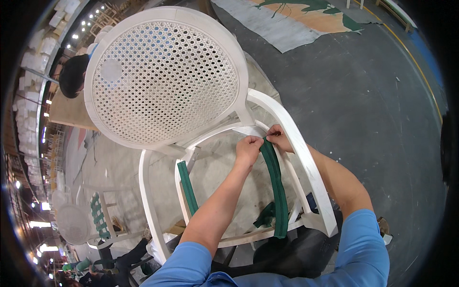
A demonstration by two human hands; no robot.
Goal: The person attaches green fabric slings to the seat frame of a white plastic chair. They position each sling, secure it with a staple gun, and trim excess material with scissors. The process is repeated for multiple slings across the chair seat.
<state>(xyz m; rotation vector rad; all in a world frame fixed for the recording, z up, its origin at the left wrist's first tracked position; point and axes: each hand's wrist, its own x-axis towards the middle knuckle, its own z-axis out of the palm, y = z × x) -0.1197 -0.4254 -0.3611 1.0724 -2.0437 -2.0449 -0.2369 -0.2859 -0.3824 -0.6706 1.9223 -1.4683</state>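
Hands (248, 151) closed on the far end of a green strap (274, 184), inside a white chair frame (306, 162).

Left hand pinches the strap's end; right hand (282, 139) grips beside it, nearly touching, its arm passing under the armrest (probably the shorter way to the rear rail). Two-handed pinch likely keeps the end from twisting. Strap runs back to front across the open seat, near end over the front rail (248, 237), which seems to bear its slack. Second strap (187, 189) lies along the left side rail. Beyond: round perforated backrest (162, 81), grey floor (363, 110).
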